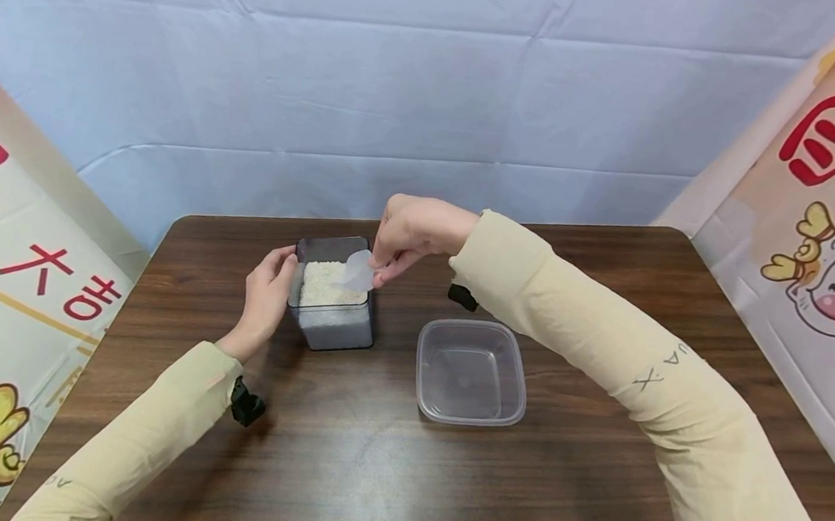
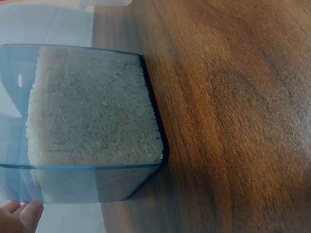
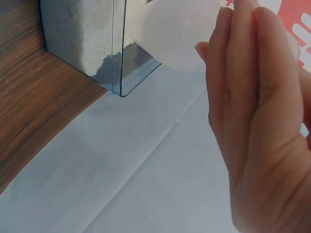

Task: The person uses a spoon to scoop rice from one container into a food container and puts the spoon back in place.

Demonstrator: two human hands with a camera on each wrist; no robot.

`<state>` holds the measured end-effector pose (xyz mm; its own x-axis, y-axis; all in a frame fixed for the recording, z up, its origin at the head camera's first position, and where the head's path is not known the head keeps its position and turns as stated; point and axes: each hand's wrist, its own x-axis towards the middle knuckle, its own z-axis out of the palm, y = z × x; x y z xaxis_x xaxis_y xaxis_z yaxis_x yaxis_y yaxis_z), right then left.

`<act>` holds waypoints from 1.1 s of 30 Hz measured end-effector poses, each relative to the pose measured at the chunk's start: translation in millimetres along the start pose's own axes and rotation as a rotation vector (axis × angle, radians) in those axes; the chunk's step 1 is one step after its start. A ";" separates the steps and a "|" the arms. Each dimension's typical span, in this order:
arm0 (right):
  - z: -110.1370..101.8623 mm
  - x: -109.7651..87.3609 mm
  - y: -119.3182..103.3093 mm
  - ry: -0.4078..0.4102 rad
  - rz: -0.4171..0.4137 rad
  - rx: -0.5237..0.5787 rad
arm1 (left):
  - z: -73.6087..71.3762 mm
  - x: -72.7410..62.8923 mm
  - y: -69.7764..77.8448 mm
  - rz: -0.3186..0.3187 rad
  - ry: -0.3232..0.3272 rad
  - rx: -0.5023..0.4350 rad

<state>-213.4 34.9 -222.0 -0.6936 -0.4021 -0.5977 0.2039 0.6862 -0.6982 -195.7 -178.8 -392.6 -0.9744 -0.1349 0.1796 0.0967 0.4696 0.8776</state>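
A clear, dark-tinted container (image 1: 331, 327) filled with white rice (image 1: 322, 282) stands upright on the table; the rice also shows through its wall in the left wrist view. My left hand (image 1: 268, 294) holds the container at its left side, the thumb at the rim and fingertips at the wall. Above the container's right edge, my right hand (image 1: 420, 232) pinches a translucent white scoop (image 1: 359, 272) between thumb and fingers. The scoop's rounded end overlaps the rice in the head view. In the right wrist view, the fingers hide the scoop's handle.
A clear square plastic tub (image 1: 471, 373) without a lid sits right of the rice container, in front of my right forearm. The brown wooden table (image 1: 371, 469) ends at a pale cloth backdrop (image 1: 400, 112). Printed cloths hang at both sides.
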 end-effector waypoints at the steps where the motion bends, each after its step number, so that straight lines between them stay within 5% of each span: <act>1: 0.1 -0.1 0.1 -0.006 0.001 0.014 | -0.1 0.0 0.1 0.001 -0.001 0.000; 33: 4.3 7.3 -5.4 -0.058 0.064 0.083 | -0.6 -0.4 -0.2 0.002 -0.006 -0.012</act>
<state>-216.6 25.7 -224.3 -0.6364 -0.3954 -0.6623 0.3043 0.6602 -0.6866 -195.2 -179.4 -392.5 -0.9755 -0.1284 0.1786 0.1011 0.4595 0.8824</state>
